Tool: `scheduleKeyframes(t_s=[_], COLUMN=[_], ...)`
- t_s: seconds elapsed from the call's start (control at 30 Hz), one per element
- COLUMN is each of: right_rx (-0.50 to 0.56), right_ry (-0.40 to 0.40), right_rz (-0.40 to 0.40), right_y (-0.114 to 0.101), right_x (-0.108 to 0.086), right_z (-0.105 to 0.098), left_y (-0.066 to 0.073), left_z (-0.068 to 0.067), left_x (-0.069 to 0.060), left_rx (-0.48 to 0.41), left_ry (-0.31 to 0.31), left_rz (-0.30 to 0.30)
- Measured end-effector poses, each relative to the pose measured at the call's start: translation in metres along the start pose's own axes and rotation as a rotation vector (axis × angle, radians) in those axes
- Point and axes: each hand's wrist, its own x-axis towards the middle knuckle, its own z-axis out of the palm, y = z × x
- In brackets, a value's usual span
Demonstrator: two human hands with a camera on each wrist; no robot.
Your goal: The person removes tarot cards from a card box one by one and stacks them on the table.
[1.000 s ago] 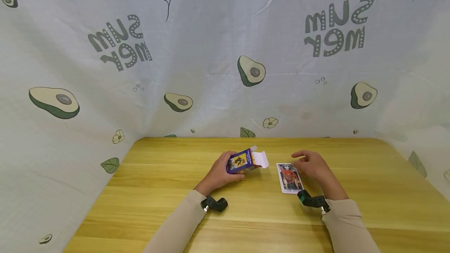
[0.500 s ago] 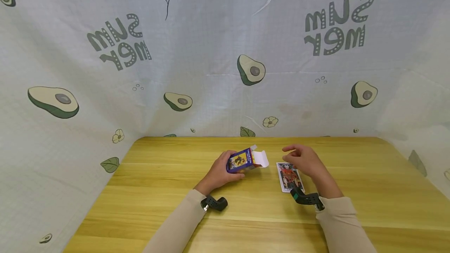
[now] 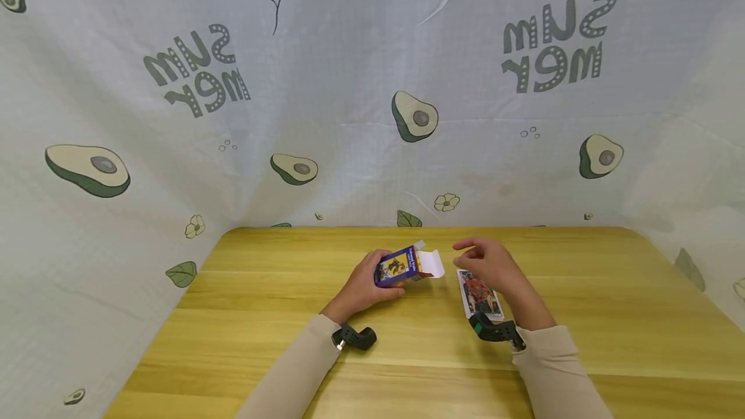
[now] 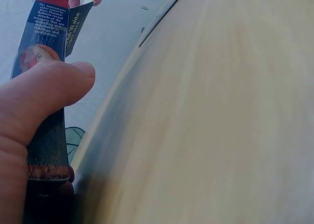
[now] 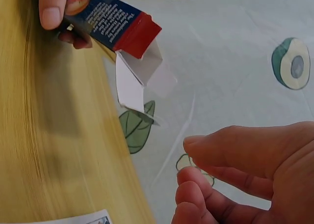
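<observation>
My left hand [image 3: 359, 288] grips a purple tarot card box [image 3: 398, 267], tilted up over the table, its white end flaps [image 3: 431, 264] spread toward the right. Seen from the left wrist, the thumb [image 4: 59, 84] presses the box's narrow printed side [image 4: 46, 35]. To the right, my right hand [image 3: 495, 268] hovers with loosely bent fingers and thumb apart, holding nothing. Beneath it a tarot card [image 3: 480, 297] lies face up, partly covered by the hand and wrist camera. Whether more cards lie under it I cannot tell. In the right wrist view the box mouth [image 5: 149, 62] faces that hand.
A wooden table [image 3: 262, 315] carries the card. Behind it hangs a pale curtain [image 3: 349, 83] with avocado prints, meeting the table's far edge. Black wrist cameras [image 3: 362, 339] stick out from both forearms, the right one close above the card's near end.
My right hand has moved left across the card toward the box's flaps, covering the card's far end. The left hand and box have stayed in place.
</observation>
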Motion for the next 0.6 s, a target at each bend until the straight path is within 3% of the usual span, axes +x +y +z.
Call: scheduleKeyframes(t_s=[0.6], right_rx=[0.025], right_ry=[0.01], right_rz=[-0.023], right_y=[-0.013], right_x=[0.002], right_z=[0.018], left_y=[-0.001], left_z=[0.001], left_x=[0.0], left_rx=[-0.005], left_ry=[0.015], left_rz=[0.022])
